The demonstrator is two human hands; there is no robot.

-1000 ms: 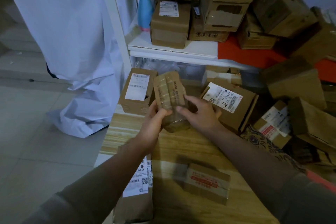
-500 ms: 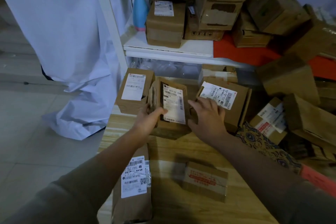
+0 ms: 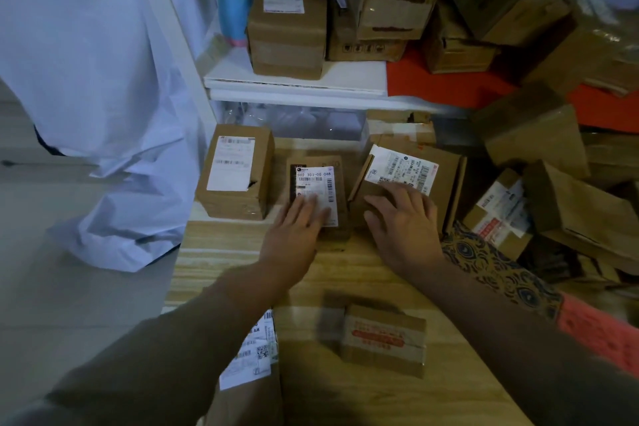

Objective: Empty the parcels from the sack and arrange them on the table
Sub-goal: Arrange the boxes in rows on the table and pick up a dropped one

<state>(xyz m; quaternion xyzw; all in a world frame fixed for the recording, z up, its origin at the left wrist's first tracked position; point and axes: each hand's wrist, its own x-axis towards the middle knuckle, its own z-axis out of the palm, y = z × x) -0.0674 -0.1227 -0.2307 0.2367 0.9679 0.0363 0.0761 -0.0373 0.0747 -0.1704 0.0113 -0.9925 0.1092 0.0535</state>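
A small brown parcel (image 3: pixel 320 180) with a white label lies label-up on the wooden table (image 3: pixel 345 273), between a taller labelled box (image 3: pixel 235 176) on its left and a flat labelled box (image 3: pixel 415 176) on its right. My left hand (image 3: pixel 297 235) rests flat on the small parcel's near end, fingers spread. My right hand (image 3: pixel 404 221) lies open against the near corner of the flat box. Closer to me sit a small box with red print (image 3: pixel 383 339) and a labelled parcel (image 3: pixel 252 367), partly hidden by my left arm. The white sack (image 3: pixel 103 97) hangs at the left.
A white shelf (image 3: pixel 297 79) behind the table carries stacked cartons and a blue spray bottle (image 3: pixel 233 0). A heap of cardboard boxes (image 3: pixel 536 138) fills the right side over a red surface. A patterned cloth (image 3: pixel 498 273) lies at the table's right. Grey floor (image 3: pixel 69 304) is to the left.
The small parcel, held up in both hands a second ago, was turned label-up and now lies flat on the table. Both hands have opened on top of the parcels.
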